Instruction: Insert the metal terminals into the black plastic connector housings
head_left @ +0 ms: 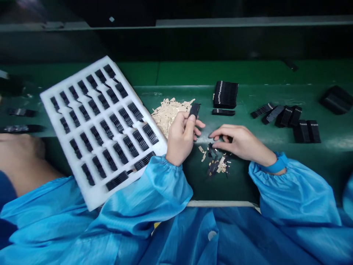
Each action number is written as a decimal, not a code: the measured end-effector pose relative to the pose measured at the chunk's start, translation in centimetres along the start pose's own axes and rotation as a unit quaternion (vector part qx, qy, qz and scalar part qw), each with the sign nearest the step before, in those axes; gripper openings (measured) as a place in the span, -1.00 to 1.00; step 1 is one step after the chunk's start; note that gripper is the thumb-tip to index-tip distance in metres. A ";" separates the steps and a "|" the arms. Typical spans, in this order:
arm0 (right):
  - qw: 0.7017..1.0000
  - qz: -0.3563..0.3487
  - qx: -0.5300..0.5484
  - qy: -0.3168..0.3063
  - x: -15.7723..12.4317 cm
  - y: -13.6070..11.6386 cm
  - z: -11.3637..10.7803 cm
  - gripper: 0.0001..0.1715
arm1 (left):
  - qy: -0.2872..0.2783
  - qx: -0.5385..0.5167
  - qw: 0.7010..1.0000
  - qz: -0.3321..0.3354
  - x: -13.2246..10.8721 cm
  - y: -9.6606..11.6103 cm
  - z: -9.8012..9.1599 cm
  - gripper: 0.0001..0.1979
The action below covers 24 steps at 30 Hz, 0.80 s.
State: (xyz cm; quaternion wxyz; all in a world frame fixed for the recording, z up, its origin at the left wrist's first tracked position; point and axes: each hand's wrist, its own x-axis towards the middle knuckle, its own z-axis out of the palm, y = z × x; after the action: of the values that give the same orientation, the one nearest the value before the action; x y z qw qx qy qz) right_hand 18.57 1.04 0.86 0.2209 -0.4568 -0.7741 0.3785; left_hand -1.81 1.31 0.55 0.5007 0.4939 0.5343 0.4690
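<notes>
Black strip (pixel 194 110) in left hand (pixel 180 138); foam tray (pixel 75 79) holds more strips.

Lt blue smock (pixel 154 209), gathered elastic cuffs (pixel 168 164), white snap (pixel 212 235); blue strap (pixel 274 164), R wrist (pixel 266 156).

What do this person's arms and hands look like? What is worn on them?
The left sleeve and right sleeve are loose, light blue fabric with gathered elastic cuffs. The left hand and right hand are bare. A blue strap circles the right wrist.
</notes>
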 end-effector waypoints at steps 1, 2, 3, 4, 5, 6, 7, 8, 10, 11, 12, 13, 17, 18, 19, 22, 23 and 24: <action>0.999 -0.019 -0.033 -0.034 -0.1 -0.1 0.0 -0.73 | -0.004 -0.035 0.999 -0.016 0.1 0.1 0.1 -0.80; 0.996 -0.032 -0.056 -0.053 -0.2 -0.3 0.0 -0.73 | -0.006 -0.058 0.998 -0.027 0.1 0.1 0.2 -0.80; 0.995 -0.037 -0.071 -0.060 -0.2 -0.4 0.0 -0.75 | -0.006 -0.071 0.997 -0.034 0.1 0.1 0.2 -0.80; 0.995 -0.037 -0.075 -0.061 -0.2 -0.5 0.0 -0.81 | -0.005 -0.078 0.996 -0.039 0.1 0.1 0.3 -0.79; 0.995 -0.032 -0.066 -0.061 -0.2 -0.5 0.0 -0.89 | -0.003 -0.079 0.996 -0.042 0.1 0.1 0.3 -0.79; 0.997 -0.020 -0.038 -0.061 -0.1 -0.5 -0.1 -0.91 | -0.002 -0.078 0.996 -0.043 0.0 0.2 0.3 -0.79; 0.998 0.001 0.009 -0.059 0.0 -0.5 -0.2 -0.87 | -0.003 -0.077 0.996 -0.045 0.0 0.2 0.3 -0.79; 0.995 0.029 0.073 -0.054 0.1 -0.4 -0.4 -0.83 | -0.008 -0.073 0.996 -0.047 -0.1 0.2 0.3 -0.78; 0.974 0.084 0.209 -0.036 0.2 -0.4 -0.7 -0.77 | -0.035 -0.045 0.997 -0.047 -0.4 0.5 0.2 -0.78; 0.959 0.101 0.263 -0.024 0.2 -0.3 -0.8 -0.76 | -0.055 -0.019 0.998 -0.039 -0.5 0.6 0.1 -0.78; 0.947 0.108 0.303 -0.011 0.3 -0.3 -0.9 -0.75 | -0.076 0.011 0.997 -0.026 -0.6 0.8 0.1 -0.79; 0.937 0.109 0.333 0.004 0.3 -0.3 -0.8 -0.76 | -0.095 0.041 0.995 -0.009 -0.7 1.0 0.1 -0.80; 0.884 0.135 0.448 0.010 0.4 -0.1 0.0 -0.71 | -0.140 0.100 0.984 0.054 -1.0 1.2 0.1 -0.79; 0.869 0.143 0.473 -0.002 0.4 -0.2 0.2 -0.66 | -0.146 0.105 0.981 0.068 -1.0 1.1 0.1 -0.78; 0.858 0.150 0.491 -0.016 0.5 -0.2 0.4 -0.61 | -0.153 0.109 0.979 0.079 -1.0 1.0 0.1 -0.78; 0.843 0.151 0.514 -0.042 0.5 -0.6 0.8 -0.58 | -0.162 0.136 0.974 0.084 -0.9 0.4 0.1 -0.84; 0.844 0.150 0.513 -0.046 0.5 -0.6 0.8 -0.58 | -0.158 0.145 0.974 0.078 -0.9 0.3 0.1 -0.82; 0.846 0.149 0.509 -0.045 0.4 -0.7 0.8 -0.59 | -0.150 0.152 0.974 0.071 -0.9 0.1 0.0 -0.79</action>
State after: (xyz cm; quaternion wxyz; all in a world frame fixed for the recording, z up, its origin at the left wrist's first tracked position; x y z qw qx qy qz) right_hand 17.43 0.91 0.87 0.3283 -0.3725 -0.4043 0.7681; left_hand -1.76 0.43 0.74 0.4600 0.6656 0.4817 0.3367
